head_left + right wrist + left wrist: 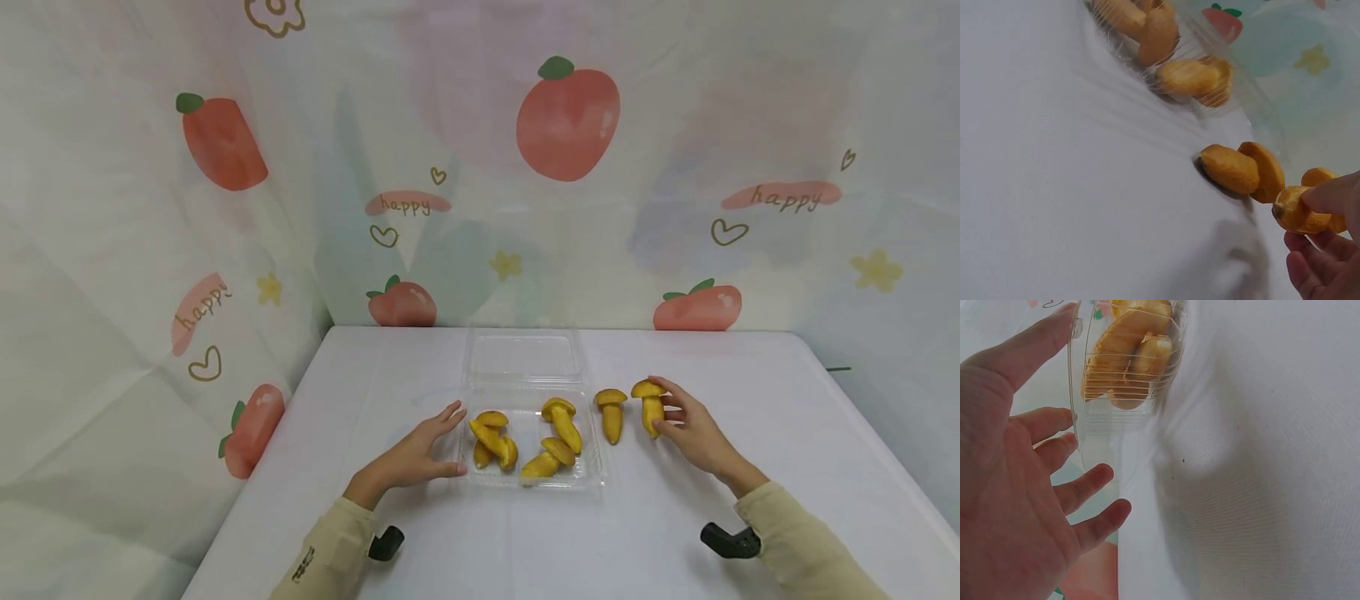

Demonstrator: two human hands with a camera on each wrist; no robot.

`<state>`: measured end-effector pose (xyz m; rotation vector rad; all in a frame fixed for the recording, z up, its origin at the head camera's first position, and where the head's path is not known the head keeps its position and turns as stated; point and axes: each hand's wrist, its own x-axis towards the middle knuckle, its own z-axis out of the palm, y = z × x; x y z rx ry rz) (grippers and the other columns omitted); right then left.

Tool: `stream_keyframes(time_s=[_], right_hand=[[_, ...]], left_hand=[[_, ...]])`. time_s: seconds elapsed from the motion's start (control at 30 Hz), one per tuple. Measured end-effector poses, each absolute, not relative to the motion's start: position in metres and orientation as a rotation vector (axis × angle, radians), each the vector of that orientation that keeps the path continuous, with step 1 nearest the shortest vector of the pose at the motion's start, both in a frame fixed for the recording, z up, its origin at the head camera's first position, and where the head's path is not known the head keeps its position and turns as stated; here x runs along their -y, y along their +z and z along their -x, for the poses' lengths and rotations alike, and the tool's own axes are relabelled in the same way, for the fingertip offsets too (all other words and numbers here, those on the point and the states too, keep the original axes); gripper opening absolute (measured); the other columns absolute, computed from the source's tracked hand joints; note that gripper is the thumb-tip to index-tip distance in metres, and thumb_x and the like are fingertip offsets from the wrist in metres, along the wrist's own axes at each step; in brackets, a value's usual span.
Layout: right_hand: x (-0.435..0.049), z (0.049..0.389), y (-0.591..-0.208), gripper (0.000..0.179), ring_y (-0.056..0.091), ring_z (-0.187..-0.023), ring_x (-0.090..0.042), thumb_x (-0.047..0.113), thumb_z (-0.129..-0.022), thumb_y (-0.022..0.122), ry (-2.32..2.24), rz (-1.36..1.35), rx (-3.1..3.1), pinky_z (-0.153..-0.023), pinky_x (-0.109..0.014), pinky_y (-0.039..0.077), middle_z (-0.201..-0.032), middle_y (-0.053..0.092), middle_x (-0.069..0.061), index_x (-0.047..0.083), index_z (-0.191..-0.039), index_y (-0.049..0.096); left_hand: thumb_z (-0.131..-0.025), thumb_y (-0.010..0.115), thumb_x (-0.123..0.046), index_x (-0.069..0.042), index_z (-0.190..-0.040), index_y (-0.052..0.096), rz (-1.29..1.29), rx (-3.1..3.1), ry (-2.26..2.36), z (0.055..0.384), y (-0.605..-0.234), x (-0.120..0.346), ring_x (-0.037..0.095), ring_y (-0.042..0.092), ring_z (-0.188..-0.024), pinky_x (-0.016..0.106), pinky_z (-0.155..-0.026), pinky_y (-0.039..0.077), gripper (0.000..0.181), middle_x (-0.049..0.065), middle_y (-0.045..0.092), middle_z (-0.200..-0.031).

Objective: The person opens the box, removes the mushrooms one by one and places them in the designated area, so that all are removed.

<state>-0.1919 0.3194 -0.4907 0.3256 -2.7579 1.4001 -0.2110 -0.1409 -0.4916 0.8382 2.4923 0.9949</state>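
A clear plastic clamshell box (528, 482) lies with its lid folded back on the table. Several yellow mushrooms (542, 468) sit inside, at the left and right of its tray. My left hand (414, 452) is at the box's left rim, fingers spread and fairly straight; in the left wrist view the thumb and some fingertips meet the rim. My right hand (696, 433) pinches a yellow mushroom (651, 408) by its stem between thumb and fingers, cap up, right of the box. Between that one and the box, another mushroom (612, 418) lies on the table, seen too in the right wrist view.
The white-covered table (525, 550) ends at a cloth backdrop (480, 167) printed with fruit, hearts and the word happy. The box's lid (525, 354) lies toward the backdrop. A black wrist device shows under each sleeve.
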Motion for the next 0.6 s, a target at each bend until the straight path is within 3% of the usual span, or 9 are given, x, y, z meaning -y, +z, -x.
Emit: stream_keyframes(time_s=[0.37,0.6], right_hand=[[-0.324,0.196,-0.513,0.066,0.060,-0.110,-0.041,-0.006,-0.093,0.063,1.342,-0.295,2.811,-0.078,-0.015,0.051,-0.140,0.048,-0.033,-0.006,-0.151,0.035],[-0.325,0.198,-0.518,0.066,0.060,-0.110,-0.037,-0.003,-0.094,0.064,1.330,-0.251,2.851,-0.076,-0.016,0.051,-0.139,0.050,-0.031,-0.002,-0.153,0.035]], left_hand=[[-0.091,0.077,-0.032,-0.007,-0.160,0.028,-0.830,-2.491,1.005,0.209,-0.495,0.142,0.040,0.020,-0.156,0.064,-0.122,0.023,0.088,0.015,0.014,-0.171],[-0.090,0.077,-0.031,-0.007,-0.160,0.029,-0.833,-2.494,1.004,0.210,-0.493,0.141,0.039,0.019,-0.156,0.063,-0.123,0.023,0.088,0.014,0.014,-0.171]])
